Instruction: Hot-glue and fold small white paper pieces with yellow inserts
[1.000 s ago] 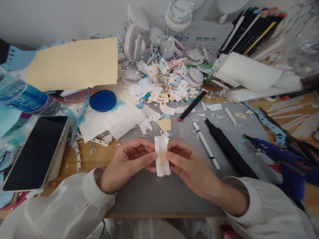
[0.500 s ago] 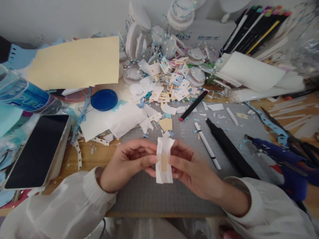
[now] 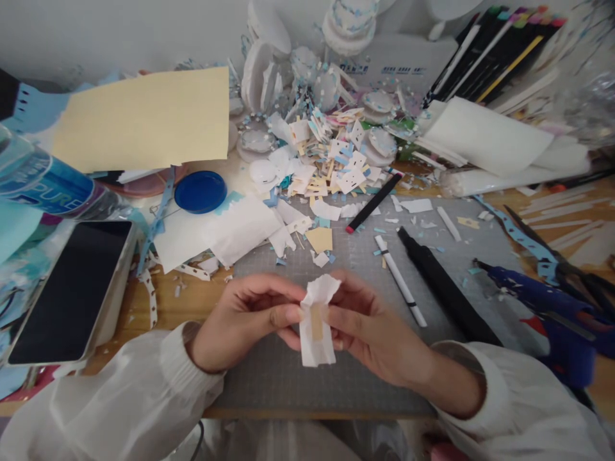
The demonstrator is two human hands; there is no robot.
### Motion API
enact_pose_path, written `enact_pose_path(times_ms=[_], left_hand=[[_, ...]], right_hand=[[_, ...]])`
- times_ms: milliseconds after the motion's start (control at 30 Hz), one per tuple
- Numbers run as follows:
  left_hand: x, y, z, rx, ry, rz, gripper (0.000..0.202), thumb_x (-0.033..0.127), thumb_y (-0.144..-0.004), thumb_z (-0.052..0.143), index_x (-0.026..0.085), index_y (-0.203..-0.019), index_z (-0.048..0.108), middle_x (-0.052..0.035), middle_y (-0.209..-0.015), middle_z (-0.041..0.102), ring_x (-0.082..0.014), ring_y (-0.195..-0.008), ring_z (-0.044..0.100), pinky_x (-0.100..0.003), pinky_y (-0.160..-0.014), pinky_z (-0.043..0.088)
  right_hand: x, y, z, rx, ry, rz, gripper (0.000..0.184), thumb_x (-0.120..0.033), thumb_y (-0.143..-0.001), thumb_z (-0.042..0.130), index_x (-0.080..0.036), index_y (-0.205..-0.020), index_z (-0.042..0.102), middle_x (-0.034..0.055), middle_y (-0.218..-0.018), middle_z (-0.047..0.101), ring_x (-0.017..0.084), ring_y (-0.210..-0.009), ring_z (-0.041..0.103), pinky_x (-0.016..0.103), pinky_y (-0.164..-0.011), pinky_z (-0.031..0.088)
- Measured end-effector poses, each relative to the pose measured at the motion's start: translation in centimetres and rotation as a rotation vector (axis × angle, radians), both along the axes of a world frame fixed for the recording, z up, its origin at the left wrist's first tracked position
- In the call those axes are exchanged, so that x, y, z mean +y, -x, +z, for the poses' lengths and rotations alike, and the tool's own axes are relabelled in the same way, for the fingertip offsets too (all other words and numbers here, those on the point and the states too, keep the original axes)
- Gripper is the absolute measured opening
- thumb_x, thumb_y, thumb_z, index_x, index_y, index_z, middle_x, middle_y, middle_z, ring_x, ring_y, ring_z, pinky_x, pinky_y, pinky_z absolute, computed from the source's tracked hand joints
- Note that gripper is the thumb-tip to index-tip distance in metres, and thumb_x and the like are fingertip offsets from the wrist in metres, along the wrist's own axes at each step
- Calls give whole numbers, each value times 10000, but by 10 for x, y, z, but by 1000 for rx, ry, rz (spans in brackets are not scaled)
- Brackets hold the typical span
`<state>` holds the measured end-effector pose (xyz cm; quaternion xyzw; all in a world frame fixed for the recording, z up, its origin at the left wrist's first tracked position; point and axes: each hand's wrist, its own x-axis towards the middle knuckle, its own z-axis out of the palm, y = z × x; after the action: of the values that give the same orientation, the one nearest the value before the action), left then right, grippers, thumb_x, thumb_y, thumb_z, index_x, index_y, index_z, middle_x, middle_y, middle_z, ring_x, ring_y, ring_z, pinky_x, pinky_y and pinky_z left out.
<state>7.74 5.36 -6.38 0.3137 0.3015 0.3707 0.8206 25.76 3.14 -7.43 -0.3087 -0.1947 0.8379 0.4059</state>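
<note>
Between both hands, above the grey cutting mat (image 3: 269, 384), is a small creased strip of white paper (image 3: 317, 355) with a tan rectangular patch (image 3: 317, 321) down its middle. My left hand (image 3: 252, 314) pinches its left edge, thumb on the near face. The opposite edge is pinched by my right hand (image 3: 372, 330) in the same way. Some fingers of each hand are hidden behind the paper. Just beyond lie a yellow paper scrap (image 3: 319, 239) and small white bits.
To the right lie a white pen (image 3: 401, 282), a black marker (image 3: 444, 285), a blue glue gun (image 3: 542, 307) and scissors (image 3: 576, 275). A phone (image 3: 72, 291), a water bottle (image 3: 52, 176) and a blue lid (image 3: 200, 192) sit left. Paper cutouts (image 3: 331, 160) are heaped at the back.
The white paper has shifted slightly down and its top edge has become more crumpled and slanted. Both hands keep their pinch and have barely moved.
</note>
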Motion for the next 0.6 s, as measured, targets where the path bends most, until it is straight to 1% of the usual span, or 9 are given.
enact_pose_path(times_ms=[167, 267, 367, 467, 533, 600], left_hand=[[0, 0, 0, 31, 12, 13, 109, 211, -703, 809, 185, -792, 753, -5, -699, 747, -90, -500, 669, -123, -449, 551], [1, 1, -1, 64, -3, 20, 138, 243, -694, 816, 181, -801, 753, -14, -692, 745, -95, -490, 662, -141, -457, 558], [2, 1, 0, 64, -25, 16, 131, 241, -709, 804, 198, -824, 758, -3, -688, 743, -88, -501, 660, -131, -473, 556], [2, 1, 3, 58, -43, 5, 106, 220, -758, 765, 209, -862, 753, 9, -731, 741, -89, -590, 681, -123, -525, 560], [2, 0, 4, 73, -34, -12, 107, 241, -785, 741, 206, -886, 738, 2, -775, 741, -117, -661, 699, -164, -574, 579], [2, 0, 4, 102, -15, -48, 120, 273, -798, 727, 193, -886, 725, -15, -784, 741, -145, -693, 706, -209, -608, 588]], right_hand=[[0, -1, 1, -4, -23, 30, 215, -259, -732, 781, -235, -864, 613, -73, -760, 622, 19, -573, 567, 113, -514, 473], [0, 0, 1, 15, -49, 52, 204, -278, -760, 759, -244, -888, 603, -71, -773, 631, 26, -593, 586, 119, -528, 483], [0, 1, 1, -6, -76, 55, 213, -292, -777, 742, -256, -927, 596, -62, -788, 641, 45, -616, 602, 144, -537, 501], [0, 2, 1, -72, -150, -4, 191, -287, -785, 732, -260, -919, 599, -57, -792, 643, 56, -626, 601, 166, -552, 512], [0, 3, 0, -115, -209, -65, 173, -273, -795, 721, -265, -918, 599, -56, -787, 641, 59, -626, 592, 177, -561, 513], [-1, 3, -1, -163, -260, -119, 151, -249, -808, 707, -264, -915, 601, -52, -789, 631, 61, -634, 581, 183, -570, 511]])
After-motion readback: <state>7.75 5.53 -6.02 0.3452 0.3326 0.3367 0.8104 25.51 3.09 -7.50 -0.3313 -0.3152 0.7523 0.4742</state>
